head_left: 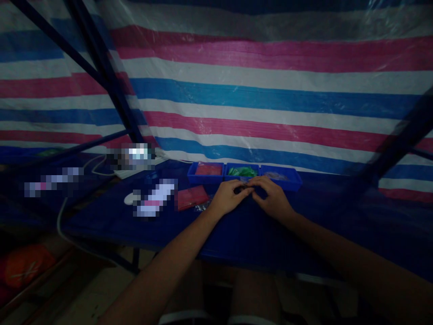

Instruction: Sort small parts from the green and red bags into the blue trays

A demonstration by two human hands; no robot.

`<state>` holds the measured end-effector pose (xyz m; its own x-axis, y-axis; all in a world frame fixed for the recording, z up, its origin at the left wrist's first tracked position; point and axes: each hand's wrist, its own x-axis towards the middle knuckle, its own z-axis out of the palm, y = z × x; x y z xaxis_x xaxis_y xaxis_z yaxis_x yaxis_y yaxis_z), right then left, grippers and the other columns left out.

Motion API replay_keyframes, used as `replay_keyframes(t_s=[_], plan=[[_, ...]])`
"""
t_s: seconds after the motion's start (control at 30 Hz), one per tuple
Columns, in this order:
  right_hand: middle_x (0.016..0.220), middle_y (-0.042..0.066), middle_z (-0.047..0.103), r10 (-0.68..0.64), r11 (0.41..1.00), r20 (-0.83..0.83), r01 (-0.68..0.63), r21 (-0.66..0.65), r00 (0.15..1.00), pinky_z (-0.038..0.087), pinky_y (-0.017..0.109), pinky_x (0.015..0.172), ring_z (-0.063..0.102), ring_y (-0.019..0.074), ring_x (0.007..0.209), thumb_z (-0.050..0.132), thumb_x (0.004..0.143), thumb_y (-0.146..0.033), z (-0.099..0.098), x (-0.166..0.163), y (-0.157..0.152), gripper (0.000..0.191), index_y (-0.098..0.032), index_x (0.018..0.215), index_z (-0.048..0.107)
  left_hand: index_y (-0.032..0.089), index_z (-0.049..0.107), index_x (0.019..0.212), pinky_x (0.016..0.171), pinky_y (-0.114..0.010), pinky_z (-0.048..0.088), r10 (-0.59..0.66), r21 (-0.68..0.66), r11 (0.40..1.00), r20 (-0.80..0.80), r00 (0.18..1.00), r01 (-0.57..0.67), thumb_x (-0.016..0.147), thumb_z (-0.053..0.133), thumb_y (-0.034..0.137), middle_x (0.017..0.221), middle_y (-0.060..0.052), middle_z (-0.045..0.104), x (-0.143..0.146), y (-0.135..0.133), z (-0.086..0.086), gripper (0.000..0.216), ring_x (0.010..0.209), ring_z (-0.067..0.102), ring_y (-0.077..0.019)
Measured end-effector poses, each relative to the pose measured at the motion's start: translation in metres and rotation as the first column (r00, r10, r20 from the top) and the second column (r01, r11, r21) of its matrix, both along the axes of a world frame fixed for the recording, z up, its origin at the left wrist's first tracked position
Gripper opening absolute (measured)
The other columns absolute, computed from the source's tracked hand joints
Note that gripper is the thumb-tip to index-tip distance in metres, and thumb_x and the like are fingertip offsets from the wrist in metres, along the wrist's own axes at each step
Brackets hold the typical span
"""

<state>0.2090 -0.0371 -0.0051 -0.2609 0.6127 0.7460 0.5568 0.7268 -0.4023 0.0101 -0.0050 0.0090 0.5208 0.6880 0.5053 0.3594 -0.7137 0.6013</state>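
Note:
My left hand (230, 197) and my right hand (269, 195) meet over the blue table, just in front of a row of blue trays. Fingers and thumbs of both are pinched together at one spot; whatever they hold is too small and dark to make out. Red packets (208, 169) lie in the left tray (204, 179), and green packets (242, 171) fill the middle one. Behind my right hand, the right tray (291, 181) has some clear packets (274, 175) in it. To the left of my left hand, a red flat packet (191, 197) rests beside a shiny clear packet (203, 206).
Farther left on the table (111, 221) are a white round object (131, 198), a blurred-out strip (155, 198) and a pale cable (61, 216). Dark metal posts (117, 97) stand left and right. A striped plastic sheet (270, 104) hangs behind the table.

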Motion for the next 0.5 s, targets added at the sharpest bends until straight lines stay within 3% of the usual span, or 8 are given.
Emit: replay_keyframes(t_s=[0.17,0.3,0.4,0.5], plan=[[0.116,0.008,0.069,-0.007,1.000,0.016,0.007,0.021,1.000,0.051,0.049,0.103,0.063,0.0266,0.115,0.056,0.091,-0.012,0.0017,-0.0011,-0.0035,0.030,-0.026,0.116,0.064,0.018,0.076,0.107,0.076,-0.028,0.049,0.013,-0.016,1.000,0.026,1.000,-0.012,0.096,0.058,0.027,0.098,-0.005,0.076,-0.0018,0.0052,-0.0024,0.022,0.085,0.069,-0.0185],[0.118,0.009,0.066,-0.113,0.993,-0.057,0.114,0.012,0.992,0.055,0.048,0.094,0.066,0.0254,0.098,0.061,0.091,-0.019,0.0057,-0.0005,-0.0076,0.031,-0.026,0.121,0.062,0.017,0.075,0.105,0.075,-0.028,0.050,0.021,-0.035,0.999,0.042,0.999,-0.019,0.094,0.058,0.022,0.098,-0.005,0.076,-0.0024,0.0034,-0.0009,0.021,0.085,0.069,-0.0183],[0.126,0.010,0.064,-0.143,0.989,-0.132,0.138,-0.049,0.981,0.057,0.047,0.090,0.067,0.0236,0.090,0.065,0.090,-0.023,0.0054,-0.0007,-0.0091,0.041,-0.026,0.130,0.058,0.017,0.075,0.103,0.075,-0.027,0.050,-0.024,-0.061,0.998,0.031,0.999,0.026,0.093,0.058,0.021,0.096,-0.004,0.076,-0.0026,0.0021,0.0003,0.020,0.084,0.070,-0.0177],[0.115,0.007,0.071,-0.108,0.988,-0.172,0.086,-0.130,0.979,0.057,0.045,0.089,0.069,0.0233,0.089,0.065,0.092,-0.025,0.0024,-0.0006,-0.0085,0.044,-0.027,0.134,0.055,0.017,0.075,0.099,0.073,-0.026,0.049,-0.071,-0.081,0.994,0.009,0.997,0.072,0.092,0.059,0.021,0.095,-0.004,0.077,-0.0024,0.0024,-0.0005,0.018,0.083,0.070,-0.0173]])
